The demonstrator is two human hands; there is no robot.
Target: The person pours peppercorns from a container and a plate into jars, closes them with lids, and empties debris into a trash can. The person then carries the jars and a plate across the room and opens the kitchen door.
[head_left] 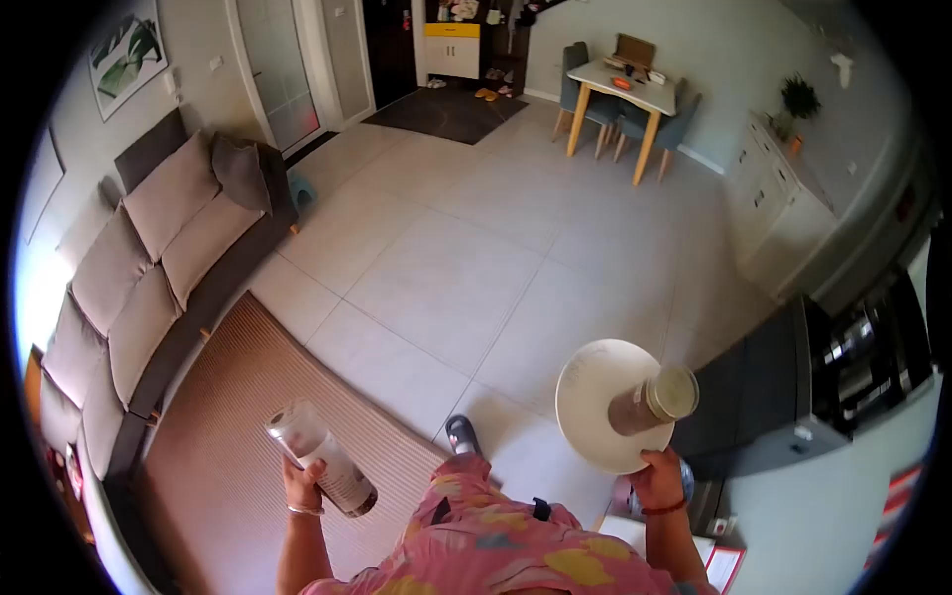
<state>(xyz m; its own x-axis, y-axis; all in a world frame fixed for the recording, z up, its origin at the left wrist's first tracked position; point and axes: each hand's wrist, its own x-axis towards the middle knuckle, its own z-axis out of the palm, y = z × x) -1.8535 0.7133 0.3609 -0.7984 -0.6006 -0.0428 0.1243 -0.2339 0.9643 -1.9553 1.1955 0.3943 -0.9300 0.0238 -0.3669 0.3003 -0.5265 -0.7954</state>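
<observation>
My left hand (pixel 303 483) is wrapped round a tall clear canister (pixel 332 461), which tilts and has some dark contents at its lower end. Out to the right, my right hand (pixel 658 482) grips the lower rim of a white plate (pixel 585 407). On the plate is a jar (pixel 635 409) with brown contents and a pale greenish lid; it leans toward the right edge. Whether my right fingers also touch the jar cannot be made out. Both hands are at about waist height, well apart.
A grey sofa (pixel 134 288) lines the left wall beside a brown ribbed rug (pixel 258 397). Pale floor tiles (pixel 436 278) stretch ahead to a dark doormat (pixel 446 114). A dining table (pixel 630 87) with chairs stands far right, a white cabinet (pixel 778 198) nearer, and a dark low unit (pixel 754 387) close by.
</observation>
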